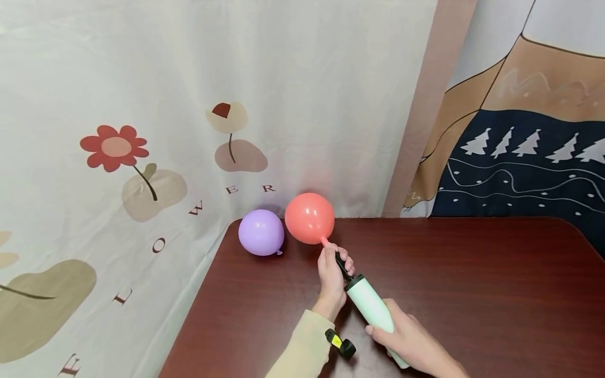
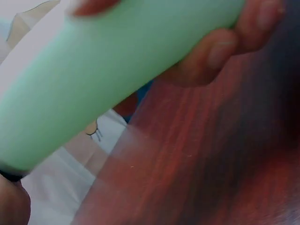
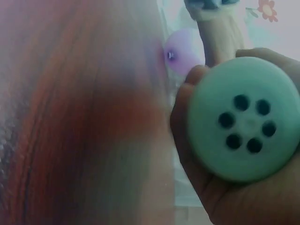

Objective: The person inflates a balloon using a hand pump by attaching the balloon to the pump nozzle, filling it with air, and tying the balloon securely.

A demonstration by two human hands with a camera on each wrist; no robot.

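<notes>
A round, inflated red balloon [image 1: 309, 218] stands over the far part of the table, its neck drawn down to the black nozzle of a mint-green hand balloon pump [image 1: 371, 303]. My left hand [image 1: 333, 275] pinches that neck around the nozzle; the fingers hide the joint itself. Around the pump's green body my right hand [image 1: 408, 336] is wrapped, thumb on top. In the left wrist view the green barrel [image 2: 108, 79] fills the top left, with fingers curled under it. The right wrist view looks at the pump's end cap [image 3: 251, 123], with a ring of dark holes.
A tied purple balloon [image 1: 261, 232] rests at the table's far left corner, left of the red one. The dark red wooden table [image 1: 472, 283] stretches right. Behind it hang a pale flower-print curtain [image 1: 331, 94] and a navy-and-brown one [image 1: 520, 173]. A black-and-yellow strap [image 1: 336, 341] circles my left wrist.
</notes>
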